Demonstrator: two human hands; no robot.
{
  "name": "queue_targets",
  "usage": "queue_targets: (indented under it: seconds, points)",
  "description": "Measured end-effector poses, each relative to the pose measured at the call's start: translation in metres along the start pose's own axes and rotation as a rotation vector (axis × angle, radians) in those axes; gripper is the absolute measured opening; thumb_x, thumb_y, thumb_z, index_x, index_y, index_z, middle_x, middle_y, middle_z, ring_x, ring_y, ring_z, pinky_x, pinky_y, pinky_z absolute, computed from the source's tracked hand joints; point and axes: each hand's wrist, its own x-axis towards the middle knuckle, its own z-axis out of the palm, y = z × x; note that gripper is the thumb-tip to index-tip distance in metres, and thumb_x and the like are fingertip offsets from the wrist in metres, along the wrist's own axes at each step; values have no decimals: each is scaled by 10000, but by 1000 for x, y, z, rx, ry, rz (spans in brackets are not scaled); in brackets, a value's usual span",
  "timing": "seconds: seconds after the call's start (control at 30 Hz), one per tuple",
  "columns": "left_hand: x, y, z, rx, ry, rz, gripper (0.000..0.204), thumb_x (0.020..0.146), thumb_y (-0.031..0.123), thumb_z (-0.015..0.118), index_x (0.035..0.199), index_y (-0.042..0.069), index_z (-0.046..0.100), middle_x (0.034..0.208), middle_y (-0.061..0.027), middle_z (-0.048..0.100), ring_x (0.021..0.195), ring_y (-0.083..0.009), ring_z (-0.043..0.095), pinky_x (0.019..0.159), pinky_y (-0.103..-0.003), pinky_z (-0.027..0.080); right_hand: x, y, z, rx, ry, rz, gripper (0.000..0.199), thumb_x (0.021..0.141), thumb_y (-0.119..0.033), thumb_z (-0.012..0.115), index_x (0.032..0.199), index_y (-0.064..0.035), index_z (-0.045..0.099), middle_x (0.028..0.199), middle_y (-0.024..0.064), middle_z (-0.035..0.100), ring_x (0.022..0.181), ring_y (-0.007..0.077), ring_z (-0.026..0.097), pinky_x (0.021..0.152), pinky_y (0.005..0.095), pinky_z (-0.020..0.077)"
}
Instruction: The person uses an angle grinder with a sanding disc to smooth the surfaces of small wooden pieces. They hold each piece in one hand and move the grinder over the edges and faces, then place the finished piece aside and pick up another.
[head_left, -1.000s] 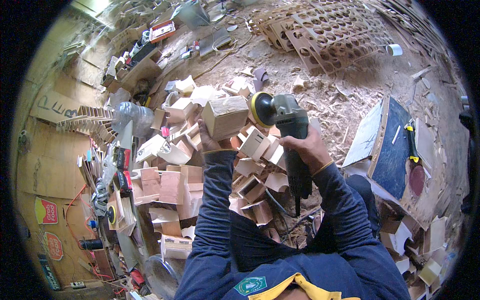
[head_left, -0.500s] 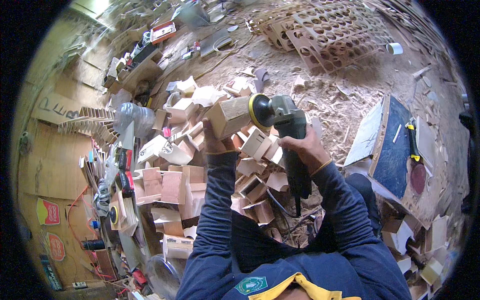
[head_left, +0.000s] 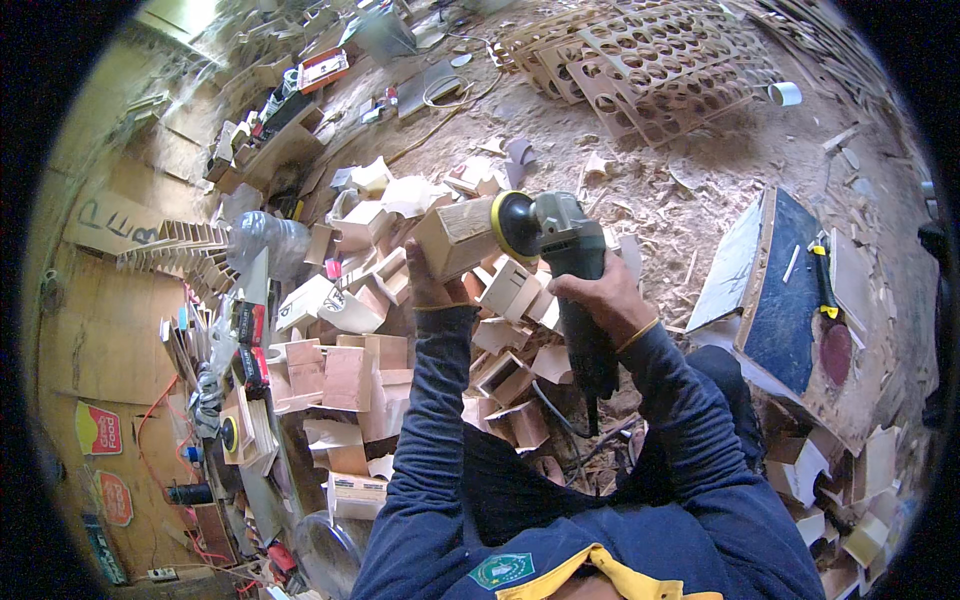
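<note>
My left hand grips a small wooden box from its left and lower side, holding it up over a heap of similar pieces. Wrapped round the body of a dark angle grinder is my right hand. The grinder carries a round yellow-and-black sanding pad, whose face meets the right end of the box. Its cable runs down from the handle's lower end. Below the box lie several curved and square wooden pieces, loosely piled.
At the far right lean wooden sheets with round cutouts. A dark blue board lies to the right, with a black-and-yellow tool beside it. A clear plastic bottle and a wooden wall are on the left. Wood scraps cover the floor.
The grinder and its pad have shifted slightly left along the box's end. My left hand and the box stay nearly in place.
</note>
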Motion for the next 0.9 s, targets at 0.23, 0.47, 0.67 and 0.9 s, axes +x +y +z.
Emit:
queue_targets:
  seconds: [0.23, 0.47, 0.67, 0.9]
  points:
    - [9, 0, 11, -549, 104, -171, 631, 997, 528, 574, 1356, 10, 540, 1296, -157, 637, 1182, -284, 634, 1035, -408, 526, 4, 13, 7, -108, 17, -155, 578, 675, -297, 885, 1109, -6, 640, 942, 81, 707, 796, 148, 665, 740, 317, 558]
    - [21, -6, -3, -746, 153, -442, 639, 994, 575, 536, 1385, 70, 536, 1319, -144, 633, 1195, -304, 633, 996, -484, 555, 8, 22, -9, -67, 144, 45, 489, 694, -261, 840, 1048, 21, 655, 887, 83, 705, 762, 162, 675, 711, 320, 567]
    - [18, -9, 8, -763, 275, -478, 670, 979, 596, 532, 1420, 91, 536, 1388, -149, 604, 1237, -362, 595, 1057, -546, 485, 8, 20, -6, -53, 218, 45, 511, 686, -243, 854, 1078, 12, 649, 905, 82, 707, 786, 158, 676, 716, 325, 568]
    - [12, -10, 8, -664, 258, -546, 702, 985, 647, 475, 1423, 101, 536, 1370, -134, 615, 1192, -342, 621, 1015, -512, 522, 12, 25, -3, -94, 113, -27, 543, 696, -252, 879, 1122, -11, 645, 948, 66, 705, 817, 146, 666, 754, 315, 559]
